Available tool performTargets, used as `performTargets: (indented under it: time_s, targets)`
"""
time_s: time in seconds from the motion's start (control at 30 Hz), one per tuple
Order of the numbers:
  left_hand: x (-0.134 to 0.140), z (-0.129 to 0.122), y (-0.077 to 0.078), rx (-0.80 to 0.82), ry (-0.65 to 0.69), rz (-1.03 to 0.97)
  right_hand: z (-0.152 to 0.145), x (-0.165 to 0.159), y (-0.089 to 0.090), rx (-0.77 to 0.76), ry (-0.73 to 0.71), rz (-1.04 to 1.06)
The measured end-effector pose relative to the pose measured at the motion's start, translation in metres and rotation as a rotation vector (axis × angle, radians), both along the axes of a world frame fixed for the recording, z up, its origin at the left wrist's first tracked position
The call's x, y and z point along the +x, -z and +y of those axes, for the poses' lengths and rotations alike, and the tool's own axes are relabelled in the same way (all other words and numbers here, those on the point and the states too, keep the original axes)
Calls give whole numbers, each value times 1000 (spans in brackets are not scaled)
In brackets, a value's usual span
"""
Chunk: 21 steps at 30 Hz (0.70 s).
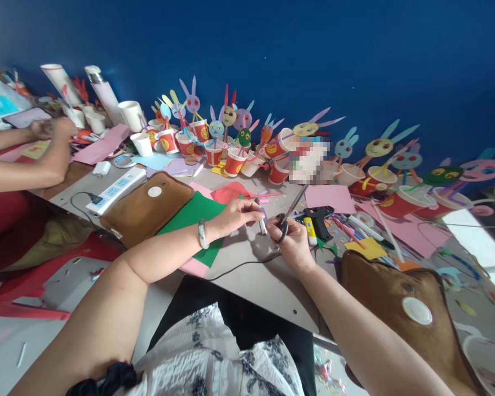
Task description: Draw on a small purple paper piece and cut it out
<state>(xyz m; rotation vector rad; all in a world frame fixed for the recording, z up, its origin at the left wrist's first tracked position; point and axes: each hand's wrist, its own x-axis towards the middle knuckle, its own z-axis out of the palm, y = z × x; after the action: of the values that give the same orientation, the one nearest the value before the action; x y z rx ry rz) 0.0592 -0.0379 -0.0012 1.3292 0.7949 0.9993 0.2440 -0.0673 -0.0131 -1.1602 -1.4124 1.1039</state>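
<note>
I have the right hand (293, 242) grasping scissors (295, 204). Just left, the left hand (240, 216) pinches something small (263, 214) I can't identify.

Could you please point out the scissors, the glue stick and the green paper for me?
Scissors (296, 203): head view, on the blades.
Glue stick (310, 231): head view, on its yellow barrel.
Green paper (190, 214): head view, on its uncovered far part.
</note>
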Motion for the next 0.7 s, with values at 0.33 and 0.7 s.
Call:
performTargets:
  time_s: [0.33, 0.7]
  targets:
    - [3, -2, -5, -38, 7, -32, 0, -3, -3, -34, -10, 37]
    - [1, -3, -3, 42, 61, 53, -1, -4, 1, 37, 54, 54]
